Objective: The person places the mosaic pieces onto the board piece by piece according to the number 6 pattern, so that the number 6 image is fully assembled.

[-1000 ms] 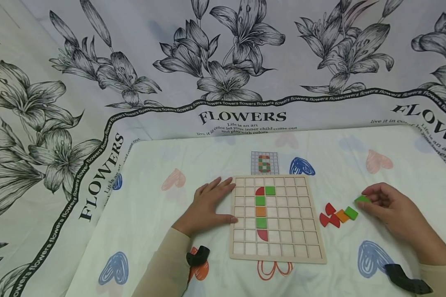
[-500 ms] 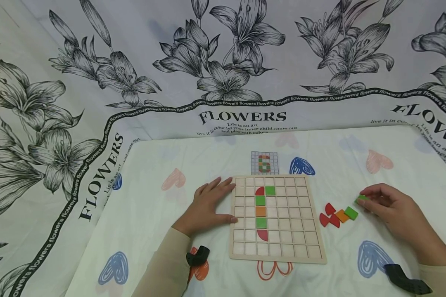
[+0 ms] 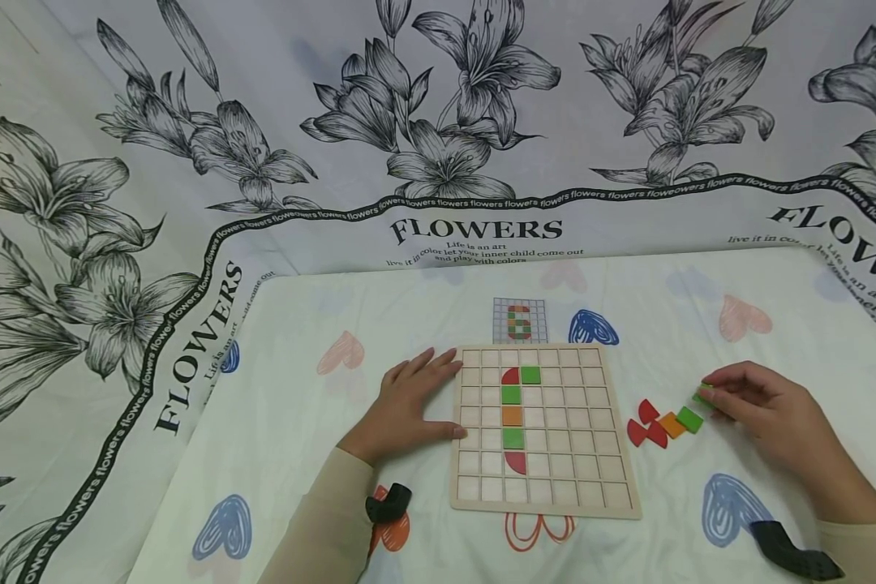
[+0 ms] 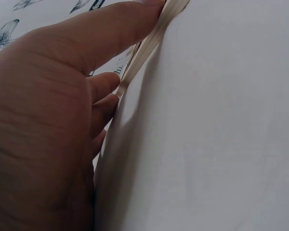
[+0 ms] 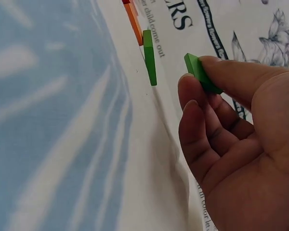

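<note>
My right hand pinches a green square tile between thumb and fingers, right of the loose pieces. Just left of it lies another green tile on the cloth, then an orange tile and several red quarter-circle pieces. The wooden grid board sits in the middle. A column on it holds red quarter-circles at top and bottom, with green tiles and an orange tile between; one more green tile lies beside the top piece. Spread along the board's left edge, my left hand touches it with thumb and fingertips.
Behind the board lies a small pattern card showing a coloured figure on a grid. A white cloth with printed hearts covers the table. Flower-printed fabric hangs at the back and left.
My right hand has shifted slightly left with the green tile, which now shows less between the fingertips. The left hand, the board and the pieces on it stay put.
</note>
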Demonstrator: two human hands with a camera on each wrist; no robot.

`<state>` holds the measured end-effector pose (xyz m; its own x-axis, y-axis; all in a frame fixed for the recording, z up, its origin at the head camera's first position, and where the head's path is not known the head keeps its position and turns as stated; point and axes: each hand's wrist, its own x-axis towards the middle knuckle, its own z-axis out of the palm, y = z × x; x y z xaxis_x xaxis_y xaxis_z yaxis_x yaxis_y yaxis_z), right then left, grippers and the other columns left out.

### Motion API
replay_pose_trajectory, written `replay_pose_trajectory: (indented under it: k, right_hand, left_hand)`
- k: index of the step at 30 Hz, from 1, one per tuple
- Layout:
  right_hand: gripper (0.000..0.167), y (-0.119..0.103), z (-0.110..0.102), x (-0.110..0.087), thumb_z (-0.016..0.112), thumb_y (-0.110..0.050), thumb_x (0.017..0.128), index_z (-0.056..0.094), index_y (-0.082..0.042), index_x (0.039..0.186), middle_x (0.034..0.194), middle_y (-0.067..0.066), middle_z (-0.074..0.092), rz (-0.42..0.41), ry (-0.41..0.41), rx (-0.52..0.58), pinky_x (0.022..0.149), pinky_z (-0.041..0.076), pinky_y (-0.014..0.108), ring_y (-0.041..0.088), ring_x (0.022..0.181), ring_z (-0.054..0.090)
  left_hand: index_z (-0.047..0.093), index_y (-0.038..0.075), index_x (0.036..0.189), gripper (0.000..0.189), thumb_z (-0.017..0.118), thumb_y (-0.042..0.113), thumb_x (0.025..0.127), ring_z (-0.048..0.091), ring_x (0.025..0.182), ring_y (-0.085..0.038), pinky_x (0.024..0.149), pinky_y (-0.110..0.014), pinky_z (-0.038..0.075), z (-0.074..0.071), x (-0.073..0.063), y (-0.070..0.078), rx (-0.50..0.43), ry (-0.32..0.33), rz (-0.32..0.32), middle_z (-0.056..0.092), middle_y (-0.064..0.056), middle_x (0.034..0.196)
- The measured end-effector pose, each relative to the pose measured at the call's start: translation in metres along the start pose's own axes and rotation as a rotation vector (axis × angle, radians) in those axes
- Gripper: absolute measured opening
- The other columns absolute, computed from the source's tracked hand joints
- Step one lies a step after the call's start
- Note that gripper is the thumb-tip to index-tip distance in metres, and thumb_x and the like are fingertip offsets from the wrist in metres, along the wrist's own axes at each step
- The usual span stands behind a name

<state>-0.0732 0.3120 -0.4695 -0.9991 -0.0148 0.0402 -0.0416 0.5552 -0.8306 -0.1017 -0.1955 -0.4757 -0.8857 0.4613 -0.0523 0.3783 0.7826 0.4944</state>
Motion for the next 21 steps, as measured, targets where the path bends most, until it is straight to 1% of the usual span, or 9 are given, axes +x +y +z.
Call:
replay_pose_trajectory:
  k: [3,10,14,18,21]
  right_hand:
    - [0.012,-0.002,0.0,0.0,0.079,-0.009,0.102,0.073,-0.007,0.112,0.085,-0.001,0.076,-0.001,0.0,-0.006,0.058,0.044,0.025,0.008,0.074,0.065]
    - [0.011,-0.005,0.002,-0.001,0.079,-0.01,0.102,0.073,-0.008,0.111,0.085,-0.001,0.076,-0.003,0.014,-0.012,0.055,0.042,0.027,0.009,0.072,0.065]
    - [0.012,-0.008,0.003,-0.002,0.078,-0.006,0.102,0.073,-0.005,0.113,0.087,-0.001,0.077,-0.018,0.005,0.004,0.058,0.045,0.023,0.009,0.073,0.067]
    - [0.013,-0.011,0.004,-0.002,0.077,-0.003,0.102,0.073,-0.002,0.114,0.09,-0.001,0.078,-0.042,0.001,0.004,0.065,0.05,0.016,0.009,0.075,0.069]
    - [0.014,-0.014,0.007,-0.002,0.077,-0.003,0.102,0.073,-0.001,0.115,0.092,-0.001,0.078,-0.043,-0.001,-0.001,0.067,0.052,0.015,0.009,0.075,0.07]
  left_hand:
    - [0.038,0.034,0.171,0.099,0.075,0.074,0.088,0.005,0.164,-0.01,0.126,-0.05,0.007,0.0,0.0,0.0,0.003,-0.004,-0.006,0.02,0.023,0.176]
    - [0.039,0.035,0.171,0.099,0.077,0.073,0.088,0.005,0.164,-0.01,0.126,-0.051,0.008,0.001,0.0,-0.001,0.0,0.005,-0.007,0.021,0.023,0.176]
    - [0.04,0.035,0.171,0.098,0.077,0.072,0.088,0.005,0.164,-0.01,0.126,-0.051,0.008,0.002,0.0,-0.001,0.002,0.01,-0.004,0.021,0.024,0.176]
    - [0.04,0.035,0.171,0.098,0.077,0.073,0.088,0.005,0.164,-0.009,0.126,-0.051,0.009,0.002,0.0,-0.001,0.004,0.011,-0.002,0.021,0.023,0.176]
    - [0.04,0.035,0.171,0.099,0.076,0.073,0.088,0.004,0.164,-0.009,0.126,-0.051,0.009,0.002,0.0,-0.001,0.005,0.008,-0.005,0.021,0.023,0.176]
